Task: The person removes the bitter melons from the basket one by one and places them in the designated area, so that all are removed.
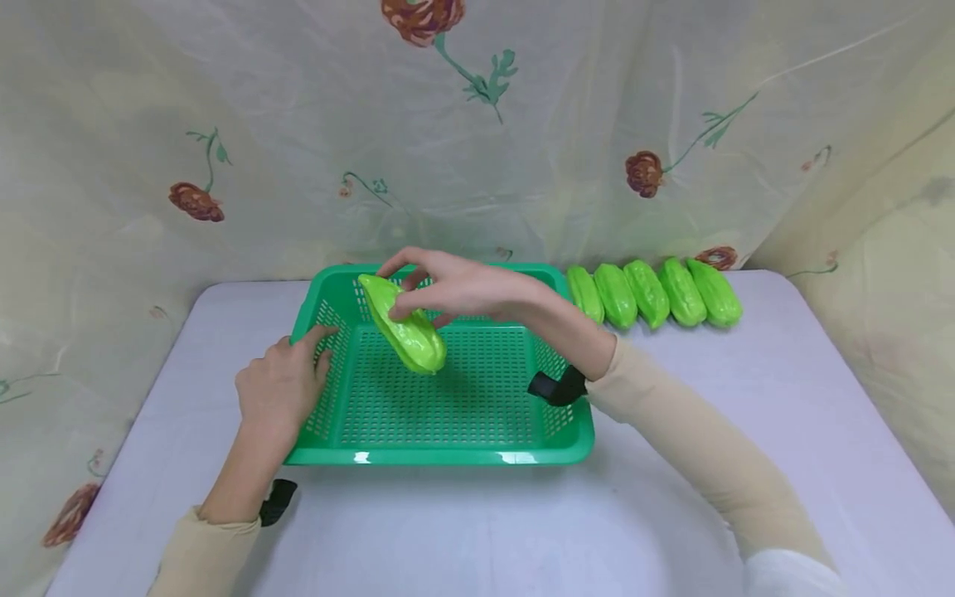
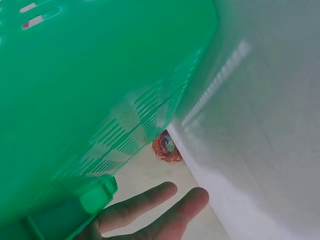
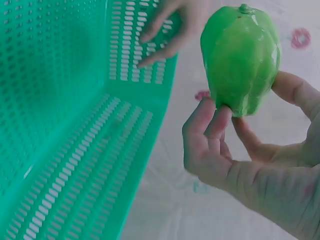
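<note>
A green plastic basket with slotted walls stands on the table. At its left rim, my left hand grips the edge, with some digits inside the wall; in the left wrist view two fingers stretch along the outside. Above the basket's left half, my right hand holds a bright green ridged fruit by its sides, tilted. The right wrist view shows thumb and fingers around the narrower end of the fruit, its stem nub facing away from the palm. Only bare mesh shows on the basket floor.
Several matching green fruits lie in a row right of the basket, near the back edge. A pale cloth covers the table. Flower-patterned curtain hangs close behind and at both sides.
</note>
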Available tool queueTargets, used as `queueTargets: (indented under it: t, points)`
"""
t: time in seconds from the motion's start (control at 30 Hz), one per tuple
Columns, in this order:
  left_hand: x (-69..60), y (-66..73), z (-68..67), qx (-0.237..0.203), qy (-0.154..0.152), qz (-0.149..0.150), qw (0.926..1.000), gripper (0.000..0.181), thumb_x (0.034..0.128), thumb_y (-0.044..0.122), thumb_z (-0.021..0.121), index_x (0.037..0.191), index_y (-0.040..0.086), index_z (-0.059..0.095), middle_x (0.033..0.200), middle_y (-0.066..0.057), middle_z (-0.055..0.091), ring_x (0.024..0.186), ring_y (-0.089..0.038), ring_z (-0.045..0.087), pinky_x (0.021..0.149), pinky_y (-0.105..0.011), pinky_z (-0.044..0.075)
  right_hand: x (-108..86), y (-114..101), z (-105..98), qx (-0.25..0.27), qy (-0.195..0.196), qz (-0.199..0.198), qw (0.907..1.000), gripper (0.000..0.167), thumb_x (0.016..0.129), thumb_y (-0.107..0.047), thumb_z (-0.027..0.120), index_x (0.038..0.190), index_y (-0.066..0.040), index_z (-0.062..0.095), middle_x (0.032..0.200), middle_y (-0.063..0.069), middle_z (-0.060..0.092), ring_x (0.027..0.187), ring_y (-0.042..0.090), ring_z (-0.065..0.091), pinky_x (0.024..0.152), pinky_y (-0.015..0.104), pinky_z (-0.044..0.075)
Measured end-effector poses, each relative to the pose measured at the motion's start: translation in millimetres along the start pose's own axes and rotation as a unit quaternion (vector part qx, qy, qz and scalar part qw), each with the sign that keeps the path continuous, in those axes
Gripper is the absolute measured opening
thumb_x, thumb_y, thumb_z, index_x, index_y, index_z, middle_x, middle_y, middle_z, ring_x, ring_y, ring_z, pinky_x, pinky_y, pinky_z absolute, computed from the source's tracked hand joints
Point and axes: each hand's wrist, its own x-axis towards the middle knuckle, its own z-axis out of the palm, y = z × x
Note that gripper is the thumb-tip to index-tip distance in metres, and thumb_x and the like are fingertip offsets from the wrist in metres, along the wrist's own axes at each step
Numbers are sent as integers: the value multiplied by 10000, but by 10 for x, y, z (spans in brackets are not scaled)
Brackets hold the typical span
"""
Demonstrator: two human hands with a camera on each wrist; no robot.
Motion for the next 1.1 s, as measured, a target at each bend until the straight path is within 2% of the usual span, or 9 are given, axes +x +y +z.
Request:
queueTargets:
  t: [0.3,0.53,0.67,0.9,1.0,1.1]
  points:
    - [-15,26,-2,-75,189,118,9997,386,1082,233,628,1464,186,652,889,-281,712,530,-286,527,439,-421,422,-328,252,-403,402,377,-48,9985,578,1025,-227,690,1563,-229,479,1505,103,541,1339,289,614,1034,528,604]
    - [-32,6,2,-28,191,106,9998,386,1078,236,636,1460,185,657,852,-263,701,520,-268,507,429,-408,410,-628,487,-742,546,804,143,9952,606,1060,-233,657,1615,-228,414,1606,112,484,1423,332,564,1114,594,538]
    - [-28,-2,8,-40,166,88,9998,389,1079,239,633,1464,185,654,861,-265,703,523,-268,510,429,-411,413,-794,625,-946,735,966,243,9923,590,1084,-227,628,1622,-212,389,1607,119,491,1430,320,556,1156,625,493]
    - [-16,0,10,-43,231,147,9996,385,1075,232,639,1457,182,661,865,-275,709,510,-267,508,420,-408,413,-1083,814,-1197,730,1307,414,9879,572,1103,-307,603,1625,-236,383,1449,36,570,1275,249,583,1148,556,494]
    - [-14,4,7,-36,191,123,9997,388,1077,236,634,1461,184,656,854,-265,702,516,-268,508,425,-407,414,-1190,930,-1303,758,1377,502,9863,576,1115,-326,577,1639,-244,351,1491,7,517,1293,235,553,1129,508,491]
    - [-12,8,1,-26,147,108,9998,391,1078,240,631,1465,186,653,874,-272,707,524,-271,512,431,-411,417,-1302,1083,-1436,811,1447,607,9843,578,1129,-341,549,1656,-263,323,1617,-7,409,1370,197,499,1104,450,491]
